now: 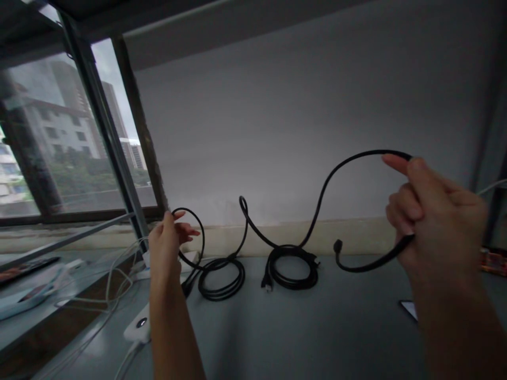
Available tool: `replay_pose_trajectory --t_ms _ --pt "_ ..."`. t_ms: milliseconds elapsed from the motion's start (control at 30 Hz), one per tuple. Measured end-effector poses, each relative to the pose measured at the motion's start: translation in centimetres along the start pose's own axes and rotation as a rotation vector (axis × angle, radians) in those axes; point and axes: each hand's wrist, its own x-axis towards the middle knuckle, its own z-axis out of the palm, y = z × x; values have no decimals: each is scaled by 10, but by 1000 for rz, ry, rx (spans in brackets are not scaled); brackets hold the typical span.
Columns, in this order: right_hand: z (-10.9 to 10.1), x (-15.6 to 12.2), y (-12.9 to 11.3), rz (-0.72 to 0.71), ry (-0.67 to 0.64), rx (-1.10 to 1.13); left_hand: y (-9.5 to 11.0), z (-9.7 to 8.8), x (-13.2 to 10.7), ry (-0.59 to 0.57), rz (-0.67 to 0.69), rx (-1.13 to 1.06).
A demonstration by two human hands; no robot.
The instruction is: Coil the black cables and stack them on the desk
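Observation:
My right hand [431, 216] is closed around a black cable [328, 184], which is raised in an arc above the grey desk [317, 327]. The cable's short free end with its plug [338, 246] hangs below that hand. My left hand [166, 245] pinches another stretch of black cable [197, 221] that curls into a small loop beside it. Between my hands the cable drops to the desk. Two coiled black bundles lie there, one at left [222, 277] and one at centre [293, 266].
A white power strip [138, 327] and several white cords [114, 279] lie at the desk's left edge. A window [59, 142] fills the left side, a plain wall the back. A phone's corner [410, 309] shows at the right.

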Motion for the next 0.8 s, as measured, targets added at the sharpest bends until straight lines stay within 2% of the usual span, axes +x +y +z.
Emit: replay_pose_trajectory --t_ms 133,200,300,400,467,567,667,733,800 --pt "-8 5 -3 -6 -34 -43 2 -6 4 118 94 -169" --pt "-7 3 -3 -72 -19 -107 4 -6 3 54 68 -184" --pt "1 -5 -1 -203 -5 -216 6 1 -3 -138 -63 -112" --pt "9 -14 5 -247 -114 -283 6 15 -13 -275 -125 25" --pt "13 -19 11 -238 -225 -298 7 26 -21 -340 -139 36" --pt "17 -24 20 -282 -373 -344 11 42 -31 -372 -166 -170" --pt "19 -25 26 -370 -451 -413 17 53 -38 -398 -259 -384" --pt "19 -25 28 -419 -476 -468 22 57 -41 -457 -331 -425" --pt "20 -25 30 -463 -501 -522 25 59 -45 -534 -347 -409"
